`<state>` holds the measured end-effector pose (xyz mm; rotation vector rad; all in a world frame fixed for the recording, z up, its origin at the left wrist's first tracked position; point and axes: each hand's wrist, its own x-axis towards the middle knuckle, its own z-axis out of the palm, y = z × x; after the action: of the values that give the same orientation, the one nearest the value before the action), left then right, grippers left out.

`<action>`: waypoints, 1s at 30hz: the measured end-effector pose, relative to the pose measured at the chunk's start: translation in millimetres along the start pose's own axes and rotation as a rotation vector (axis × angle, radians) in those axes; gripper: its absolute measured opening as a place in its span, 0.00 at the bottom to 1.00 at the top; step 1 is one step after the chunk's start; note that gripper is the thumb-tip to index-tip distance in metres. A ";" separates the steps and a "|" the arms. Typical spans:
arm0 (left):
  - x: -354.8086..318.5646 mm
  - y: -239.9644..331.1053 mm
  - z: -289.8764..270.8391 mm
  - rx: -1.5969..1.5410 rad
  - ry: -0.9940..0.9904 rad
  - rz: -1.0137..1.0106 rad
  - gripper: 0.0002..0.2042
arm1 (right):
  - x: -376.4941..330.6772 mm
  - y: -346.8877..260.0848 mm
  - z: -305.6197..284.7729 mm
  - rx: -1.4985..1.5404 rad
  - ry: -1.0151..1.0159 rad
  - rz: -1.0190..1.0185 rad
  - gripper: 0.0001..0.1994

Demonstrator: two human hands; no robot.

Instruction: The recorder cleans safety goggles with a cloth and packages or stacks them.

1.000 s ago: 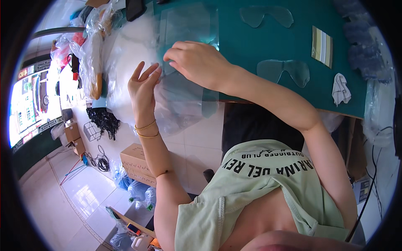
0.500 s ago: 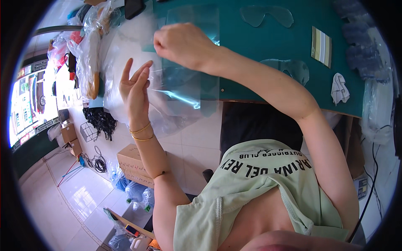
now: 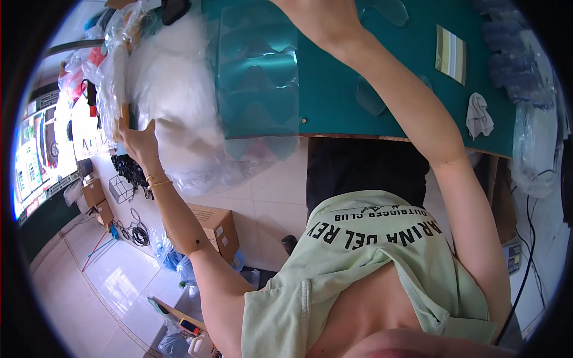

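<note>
My left hand (image 3: 139, 144) reaches out at the left, thumb and fingers apart, beside a tan strip (image 3: 125, 112) and crumpled clear plastic bags (image 3: 113, 83). Whether its fingertips touch the strip, I cannot tell. My right hand (image 3: 319, 21) is at the top edge over the green table (image 3: 334, 113), its fingers cut off by the picture's border. Clear plastic sheets (image 3: 256, 101) with curved, shiny outlines lie between the hands, overhanging the table's near edge. To their left is a large whitish plastic heap (image 3: 176, 83). Lens-shaped clear pieces (image 3: 371, 98) lie partly behind my right forearm.
A striped card (image 3: 450, 53) and a crumpled white cloth (image 3: 479, 116) lie on the table's right side. Plastic-wrapped dark blue pieces (image 3: 519, 65) line the far right. A black object (image 3: 175, 9) rests at the top. Cardboard boxes (image 3: 218, 227) stand on the floor.
My left hand has moved left, away from the sheets, to the tan strip, and its fingers have spread. My right hand has moved up and right, off the sheets.
</note>
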<state>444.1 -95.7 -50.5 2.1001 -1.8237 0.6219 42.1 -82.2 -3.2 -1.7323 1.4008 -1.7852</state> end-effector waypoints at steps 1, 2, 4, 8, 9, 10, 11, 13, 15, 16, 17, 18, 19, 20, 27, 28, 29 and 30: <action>-3.5 17.6 -17.1 -0.148 0.020 0.060 0.34 | -6.5 -6.8 -9.2 -0.026 -0.047 -0.068 0.10; -6.5 38.8 -37.4 -0.302 0.037 0.118 0.29 | -12.3 -11.2 -18.9 -0.057 -0.094 -0.135 0.12; -29.8 97.9 -62.5 -1.221 -0.162 -0.232 0.21 | -32.5 -7.4 -13.2 -0.281 0.106 -0.655 0.05; -91.7 190.4 -104.3 -2.281 -0.706 -0.600 0.20 | -78.9 -16.9 -20.3 -0.317 0.089 -0.813 0.06; -94.9 194.5 -108.2 -2.397 -0.836 -0.581 0.17 | -88.5 -20.6 -21.5 -0.269 0.061 -0.789 0.06; -98.4 202.1 -107.5 -2.519 -0.981 -0.560 0.15 | -96.0 -21.5 -25.4 -0.234 0.029 -0.765 0.07; -100.8 212.9 -117.3 -2.366 -0.928 -0.689 0.09 | -103.4 -21.8 -34.9 -0.233 0.016 -0.717 0.06; -113.3 221.8 -113.9 -2.383 -0.968 -0.561 0.07 | -116.8 -24.8 -70.2 -0.204 -0.025 -0.538 0.07; -124.8 232.5 -122.0 -2.231 -0.852 -0.572 0.05 | -133.9 -28.6 -114.8 -0.042 -0.042 -0.117 0.12; -130.4 236.4 -121.6 -2.227 -0.871 -0.581 0.05 | -147.0 -28.1 -137.1 0.073 -0.016 0.141 0.15; -135.6 236.6 -120.7 -2.248 -0.968 -0.444 0.06 | -155.2 -27.0 -149.1 0.233 0.046 0.326 0.18; -140.6 236.9 -120.5 -2.262 -1.063 -0.305 0.07 | -161.8 -25.7 -159.7 0.393 0.111 0.511 0.21; -144.7 239.3 -122.2 -2.176 -1.117 -0.304 0.10 | -167.1 -26.0 -174.1 0.389 0.113 0.522 0.21; -147.6 244.0 -119.6 -2.197 -1.172 -0.274 0.09 | -172.0 -26.2 -187.1 0.462 0.083 0.640 0.16; -158.8 267.2 -102.1 -2.056 -1.177 -0.206 0.07 | -169.8 -20.2 -214.4 0.196 -0.018 0.810 0.09; -158.2 270.0 -99.2 -2.008 -1.128 -0.156 0.07 | -166.1 -17.5 -215.3 0.153 -0.028 0.839 0.10; -156.7 272.3 -99.6 -1.993 -1.144 -0.168 0.07 | -162.4 -15.2 -215.3 0.127 -0.047 0.810 0.11; -156.7 273.5 -98.6 -1.990 -1.148 -0.166 0.07 | -160.3 -12.2 -213.5 0.128 -0.043 0.813 0.11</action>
<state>145.0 44.3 -60.3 0.8299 -1.1497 -1.9416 -103.2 137.3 -49.4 -0.9079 1.6042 -1.3224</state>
